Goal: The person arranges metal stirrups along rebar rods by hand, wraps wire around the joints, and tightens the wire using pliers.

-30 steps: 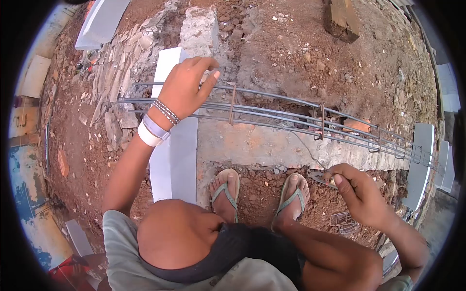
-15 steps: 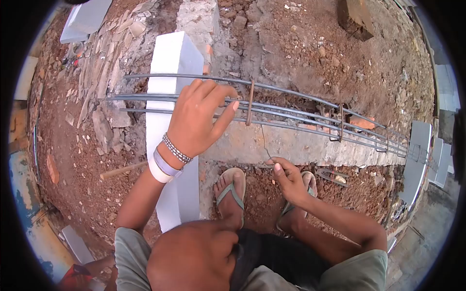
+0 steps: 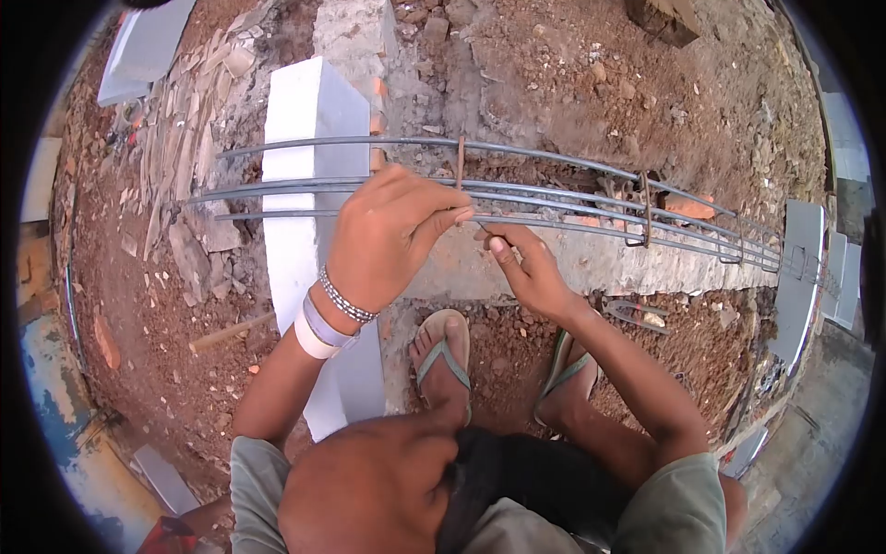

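Several long steel bars (image 3: 554,197) run left to right, joined by thin square stirrups (image 3: 647,210). My left hand (image 3: 392,235), with a beaded bracelet and a white band at the wrist, is pinched at the lower end of the nearest stirrup (image 3: 460,162); its fingertips cover that joint. Just right of it, my right hand (image 3: 526,263) pinches a thin wire, of which only a short piece shows by the fingertips. The two hands nearly touch, in front of the lower bar.
A white block (image 3: 291,111) lies under the bars' left part, another pale block (image 3: 798,277) under the right. Pliers (image 3: 637,315) rest on the soil beyond my right foot. A wooden handle (image 3: 231,331) lies left; a timber piece (image 3: 664,20) lies at the top.
My right hand has moved left and up to the nearest stirrup, bringing the wire to the bars. My left hand has come down onto the stirrup and its fingers have closed.
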